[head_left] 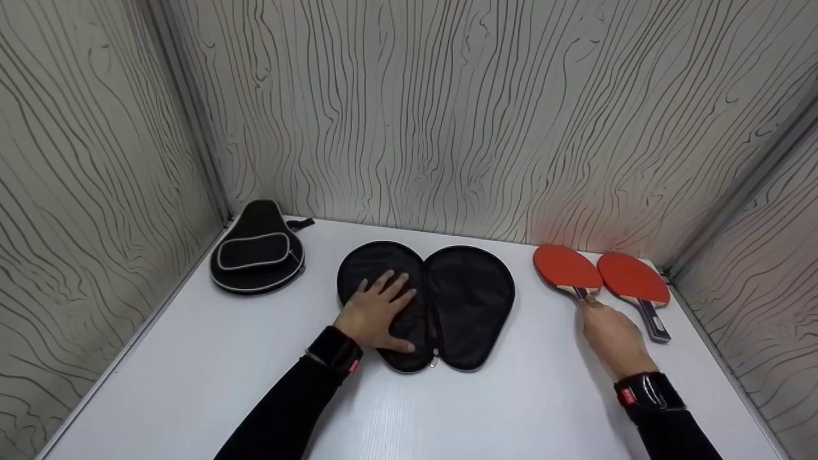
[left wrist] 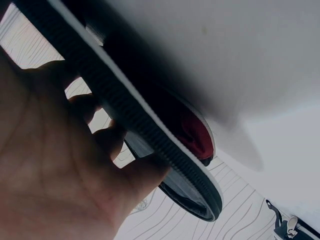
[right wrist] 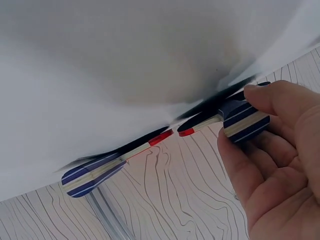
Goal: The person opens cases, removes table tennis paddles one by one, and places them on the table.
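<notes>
A black table tennis paddle case (head_left: 471, 306) lies unzipped and spread into two halves on the table. My left hand (head_left: 377, 313) rests on its left half with the fingers spread. In the left wrist view, the zippered edge (left wrist: 135, 110) runs past my fingers, and a dark red patch (left wrist: 195, 135) shows behind it. My right hand (head_left: 615, 338) grips the handle of a red table tennis paddle (head_left: 565, 267). The striped butt of that handle (right wrist: 245, 122) sits between thumb and fingers in the right wrist view. A second red paddle (head_left: 632, 278) lies just right of it.
A closed black paddle case (head_left: 255, 259) with pale piping and a front pocket lies at the back left of the white table (head_left: 409, 421). Wood-grain patterned walls (head_left: 409, 115) enclose the table at the back and sides.
</notes>
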Demonstrator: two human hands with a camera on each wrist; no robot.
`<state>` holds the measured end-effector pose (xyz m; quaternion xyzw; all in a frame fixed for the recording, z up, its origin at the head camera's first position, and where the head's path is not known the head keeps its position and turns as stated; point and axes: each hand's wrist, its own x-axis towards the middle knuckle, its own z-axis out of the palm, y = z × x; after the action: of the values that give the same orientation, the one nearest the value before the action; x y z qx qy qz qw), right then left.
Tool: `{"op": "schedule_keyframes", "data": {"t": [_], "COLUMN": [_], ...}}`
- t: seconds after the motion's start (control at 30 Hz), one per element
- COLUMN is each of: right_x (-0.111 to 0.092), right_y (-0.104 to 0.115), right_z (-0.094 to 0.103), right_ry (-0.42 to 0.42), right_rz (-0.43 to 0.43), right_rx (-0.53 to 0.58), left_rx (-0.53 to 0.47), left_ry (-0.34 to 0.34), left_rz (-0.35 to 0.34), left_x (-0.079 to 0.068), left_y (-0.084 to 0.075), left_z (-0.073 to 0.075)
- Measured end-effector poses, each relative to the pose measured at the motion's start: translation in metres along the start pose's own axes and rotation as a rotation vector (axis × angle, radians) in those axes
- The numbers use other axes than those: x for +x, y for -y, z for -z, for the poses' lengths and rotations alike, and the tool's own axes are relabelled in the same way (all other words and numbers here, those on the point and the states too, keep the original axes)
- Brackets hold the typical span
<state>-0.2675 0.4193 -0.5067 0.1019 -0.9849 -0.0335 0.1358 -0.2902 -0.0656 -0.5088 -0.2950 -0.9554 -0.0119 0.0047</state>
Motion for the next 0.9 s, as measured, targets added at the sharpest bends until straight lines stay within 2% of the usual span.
{"op": "schedule_keyframes", "data": {"t": [0.2, 0.33, 0.43, 0.57, 0.77, 0.9], "right_x": [-0.003, -0.002, 0.000, 0.003, 0.009, 0.013], "right_y": [-0.017, -0.018, -0.009, 0.002, 0.026, 0.042], "right_z": [-0.020, -0.017, -0.001, 0.007, 0.015, 0.021], "right_ry": [-0.042, 0.043, 0.113, 0.094, 0.091, 0.048], "right_rz": [0.033, 0.018, -0.018, -0.025, -0.014, 0.018], "right_rx": [0.029, 0.048, 0.094, 0.120, 0.076, 0.081], "left_rx": [-0.004, 0.007, 0.011, 0.013, 0.037, 0.039], "left_ry": [-0.003, -0.005, -0.007, -0.006, -0.001, -0.005], "left_rz": [-0.002, -0.004, -0.006, -0.005, 0.003, 0.002], "left_x": [0.001, 0.001, 0.001, 0.000, 0.000, 0.000], "left_y": [0.000, 0.001, 0.001, 0.001, 0.000, 0.000], "left_z": [-0.001, -0.002, -0.002, -0.001, -0.001, -0.001]}}
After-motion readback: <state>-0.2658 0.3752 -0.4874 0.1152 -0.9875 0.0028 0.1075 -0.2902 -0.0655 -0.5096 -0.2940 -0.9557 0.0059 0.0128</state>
